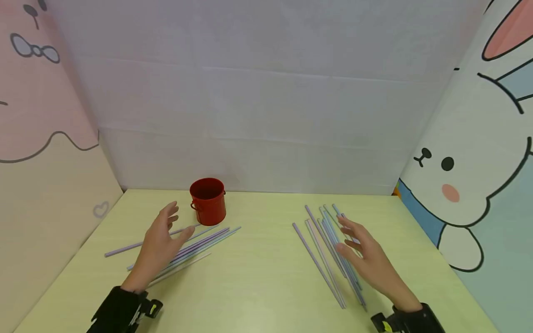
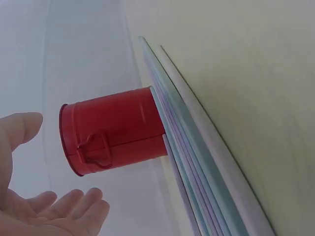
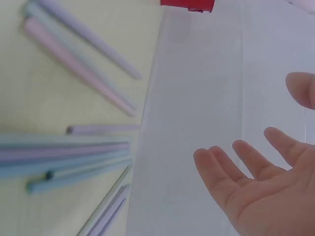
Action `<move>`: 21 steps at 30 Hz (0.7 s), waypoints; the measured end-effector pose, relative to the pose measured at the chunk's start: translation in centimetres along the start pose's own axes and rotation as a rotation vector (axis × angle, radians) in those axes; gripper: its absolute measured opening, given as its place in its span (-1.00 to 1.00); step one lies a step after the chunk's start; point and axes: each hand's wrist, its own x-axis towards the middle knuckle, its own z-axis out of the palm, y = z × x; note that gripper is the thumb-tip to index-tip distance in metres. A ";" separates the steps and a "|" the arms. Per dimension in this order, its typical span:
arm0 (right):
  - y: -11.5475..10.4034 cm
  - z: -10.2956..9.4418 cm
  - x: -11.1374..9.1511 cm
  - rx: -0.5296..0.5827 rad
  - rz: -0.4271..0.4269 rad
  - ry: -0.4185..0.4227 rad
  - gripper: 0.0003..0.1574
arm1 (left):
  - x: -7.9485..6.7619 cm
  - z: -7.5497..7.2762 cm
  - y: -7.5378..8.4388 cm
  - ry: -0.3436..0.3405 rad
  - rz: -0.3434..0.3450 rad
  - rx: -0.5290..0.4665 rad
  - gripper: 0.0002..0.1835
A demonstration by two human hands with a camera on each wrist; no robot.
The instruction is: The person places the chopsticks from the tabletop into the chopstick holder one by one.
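Two black cuffs [image 1: 418,318] are seen nearest the near edge, one on each wrist. Two hands are recorded, both bare and with nothing held. The left hand [image 1: 161,244] is held above the left part of the surface [image 1: 260,282], thumb spread from four lightly bent fingers. The right hand [image 1: 370,260] is held above the right part, its thumb likewise apart and its fingers loosely bent.

Beneath the hands, two groups of thin pastel sticks are laid out. In the left group [image 1: 195,248], about six sticks are counted: purple, blue, pale green and one whitish, the last lying closest to the near edge. They are slanted from the left edge toward the middle of the far edge; one purple stick is set apart nearer the left edge. In the right group [image 1: 317,263], at least eight are counted; an exact total cannot be given, as sticks are overlapped and partly hidden by the hand. Their far ends are tilted leftward, and one purple stick is laid outermost on the left.

One red bucket [image 1: 210,210] is stood upright near the far edge, left of its middle, just beyond the left group; whether they touch cannot be told. Behind the far edge, one white sheet [image 1: 266,101] is hung.
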 end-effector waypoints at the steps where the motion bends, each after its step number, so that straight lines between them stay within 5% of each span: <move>1: -0.1 0.1 0.4 0.033 0.006 -0.001 -0.26 | 0.5 0.1 -0.1 -0.010 -0.019 -0.027 -0.12; 11: -0.5 2.7 4.4 0.269 0.113 -0.007 -0.31 | 5.4 1.5 -2.1 -0.057 -0.147 -0.169 0.07; 21: -0.6 5.5 6.4 0.331 0.185 0.021 -0.31 | 7.5 3.6 -2.7 -0.149 -0.193 -0.315 0.04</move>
